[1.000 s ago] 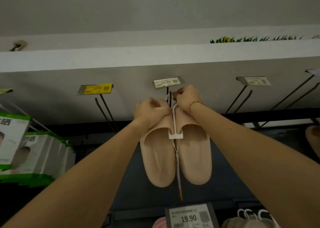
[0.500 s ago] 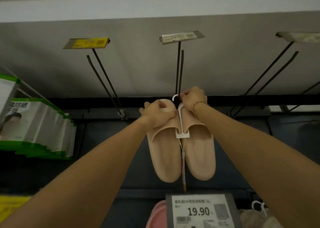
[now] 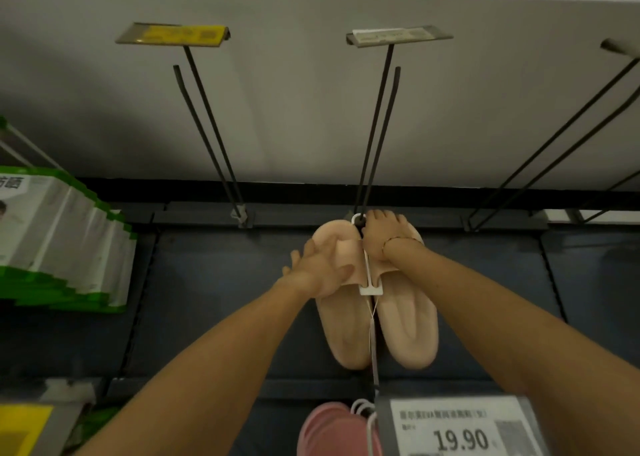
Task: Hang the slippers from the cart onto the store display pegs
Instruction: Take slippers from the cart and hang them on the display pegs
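Left hand (image 3: 320,272) spread, fingers straight and lying flat against the strap of the left slipper of the beige pair (image 3: 377,313). Right hand (image 3: 381,235) curled over the toe of the right slipper, fingertips up at the white hanger hook (image 3: 356,218); seemingly pinching it, though hard to tell from behind the knuckles. Thin bracelet on that wrist.

Pair hanging soles to the dark back panel (image 3: 207,299), toes up, clipped side by side on a white plastic hanger (image 3: 370,282), hook sitting at the wall end of the double-wire display peg (image 3: 375,136) under the white price label (image 3: 398,35). Tag string dangling between the two slippers.

Left of that, a bare peg (image 3: 207,136) with a yellow label (image 3: 173,34); further pegs (image 3: 554,136) to the right. Green-and-white packets (image 3: 59,240) stacked at far left. Below, a pink slipper (image 3: 332,431) on white hooks, and a price card (image 3: 460,428) reading 19.90 partly covering the lower row.
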Available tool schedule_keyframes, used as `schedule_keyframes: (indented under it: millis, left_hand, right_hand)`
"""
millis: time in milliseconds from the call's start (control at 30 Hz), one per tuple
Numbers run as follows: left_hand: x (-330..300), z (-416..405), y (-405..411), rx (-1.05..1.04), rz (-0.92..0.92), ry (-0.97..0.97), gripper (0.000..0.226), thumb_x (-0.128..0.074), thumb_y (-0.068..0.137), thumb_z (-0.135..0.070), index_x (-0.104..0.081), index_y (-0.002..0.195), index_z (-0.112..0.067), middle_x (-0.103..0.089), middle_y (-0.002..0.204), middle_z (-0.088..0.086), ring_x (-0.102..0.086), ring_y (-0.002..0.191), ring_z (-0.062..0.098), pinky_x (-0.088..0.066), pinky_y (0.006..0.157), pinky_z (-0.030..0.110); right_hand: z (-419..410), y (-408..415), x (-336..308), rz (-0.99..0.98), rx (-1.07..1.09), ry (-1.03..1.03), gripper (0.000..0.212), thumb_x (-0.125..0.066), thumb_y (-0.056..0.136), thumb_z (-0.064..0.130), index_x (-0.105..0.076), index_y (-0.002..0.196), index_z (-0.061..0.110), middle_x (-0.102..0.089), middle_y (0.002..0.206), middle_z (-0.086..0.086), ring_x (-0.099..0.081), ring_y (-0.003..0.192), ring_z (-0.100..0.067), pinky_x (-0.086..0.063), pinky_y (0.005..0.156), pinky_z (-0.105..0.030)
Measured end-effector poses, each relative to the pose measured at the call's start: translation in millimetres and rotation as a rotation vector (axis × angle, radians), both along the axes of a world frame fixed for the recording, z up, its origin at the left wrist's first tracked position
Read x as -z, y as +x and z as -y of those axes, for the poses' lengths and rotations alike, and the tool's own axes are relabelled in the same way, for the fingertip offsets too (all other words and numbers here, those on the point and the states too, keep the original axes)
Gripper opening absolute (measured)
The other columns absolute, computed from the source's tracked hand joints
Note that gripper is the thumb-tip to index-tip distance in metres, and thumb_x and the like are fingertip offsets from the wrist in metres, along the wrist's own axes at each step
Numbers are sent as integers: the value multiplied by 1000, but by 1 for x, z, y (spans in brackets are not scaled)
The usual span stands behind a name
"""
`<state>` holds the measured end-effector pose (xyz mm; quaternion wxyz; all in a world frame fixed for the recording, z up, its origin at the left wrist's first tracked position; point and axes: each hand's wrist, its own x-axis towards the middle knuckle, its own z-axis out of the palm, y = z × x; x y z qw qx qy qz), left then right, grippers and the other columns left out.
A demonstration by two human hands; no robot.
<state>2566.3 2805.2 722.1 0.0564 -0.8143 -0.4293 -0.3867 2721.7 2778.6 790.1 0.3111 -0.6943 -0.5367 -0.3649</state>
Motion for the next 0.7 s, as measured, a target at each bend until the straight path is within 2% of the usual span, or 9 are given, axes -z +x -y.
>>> schedule_keyframes:
  millis: [67,100,167,300,433,600,700]
  left_hand:
    - [13,0,2,-29,-29,-20,70,-40,101,-55,-3,159,-38,-3,167,0,-10,148,39,-18,118,58]
    - [19,1,3,-29,-42,-13,69,-37,102,-54,-3,159,-38,-1,167,-1,-9,148,39,-17,118,58]
    - [24,5,4,6,-24,27,66,-36,102,-52,-7,159,-37,-6,167,0,-14,147,39,-19,116,58]
    - [22,28,-1,68,41,172,56,-38,102,-45,-23,155,-34,-25,161,1,-25,141,37,-25,111,55]
    - [3,61,-13,98,35,303,47,-43,99,-44,-39,145,-33,-39,154,0,-33,139,34,-29,110,52]
    - [-14,124,-19,130,-7,308,56,-43,101,-54,-37,152,-32,-45,152,5,-38,140,35,-29,111,54]
    - [-19,181,-11,222,-2,278,57,-39,101,-57,-37,153,-34,-50,150,1,-42,139,30,-26,111,53]
  right_hand:
    - [-1,5,13,-41,-9,-104,68,-40,102,42,-17,157,9,-17,164,-12,-13,151,-31,-13,124,-45]
    - [-3,10,18,-54,-15,-136,73,-38,102,47,-10,159,11,-6,167,-11,-4,153,-30,-8,125,-47]
    - [2,14,26,-54,-31,-148,75,-35,101,54,-8,159,15,0,167,-9,1,154,-30,-6,125,-48]
    - [34,8,33,-4,-87,-113,71,-35,99,60,-23,156,20,-21,163,-10,-17,150,-31,-20,120,-51]
    - [84,7,30,57,-73,-156,71,-31,102,59,-16,159,21,-13,167,-8,-16,152,-31,-20,122,-50]
    - [164,10,24,73,-126,-81,71,-34,101,61,-23,158,20,-26,163,-7,-29,147,-30,-29,118,-49]
    - [225,12,29,93,-127,-32,68,-36,101,59,-29,155,19,-45,152,-11,-46,135,-32,-39,110,-49]
